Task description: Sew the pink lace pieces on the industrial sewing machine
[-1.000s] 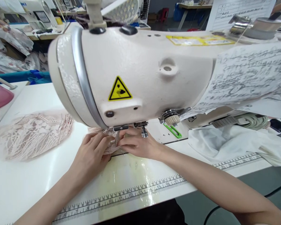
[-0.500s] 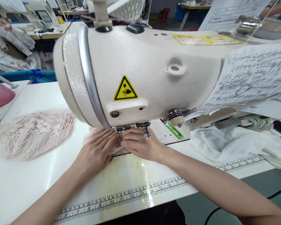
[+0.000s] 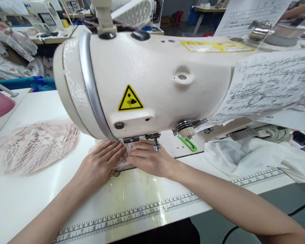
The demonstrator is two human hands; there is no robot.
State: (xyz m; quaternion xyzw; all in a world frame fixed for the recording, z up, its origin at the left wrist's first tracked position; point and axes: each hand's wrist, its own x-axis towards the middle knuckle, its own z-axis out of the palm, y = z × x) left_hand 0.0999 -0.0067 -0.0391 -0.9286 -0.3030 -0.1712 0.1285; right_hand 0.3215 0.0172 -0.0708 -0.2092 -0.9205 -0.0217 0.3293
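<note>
Beneath the head of a white sewing machine (image 3: 157,74) lies a pale pink lace piece (image 3: 123,158). My left hand (image 3: 98,164) rests flat on its left part, fingers stretched forward. At the right side of the same lace, my right hand (image 3: 151,159) has bent fingers closed on its edge; the fingertips are partly hidden. The needle area is mostly covered by the machine head and a metal fitting (image 3: 156,145). Another lace piece (image 3: 38,145), pale pink with reddish threads at its ends, lies flat on the table to the left.
A printed ruler (image 3: 132,217) runs along the table's front edge. Behind my right hand is a green tool (image 3: 188,142). White cloth (image 3: 254,157) lies at the right, below handwritten paper sheets (image 3: 266,84). A pink object (image 3: 0,103) stands far left.
The view has shifted slightly. My hands are a little further apart, and more of the lace shows between them. Both remain on the lace.
</note>
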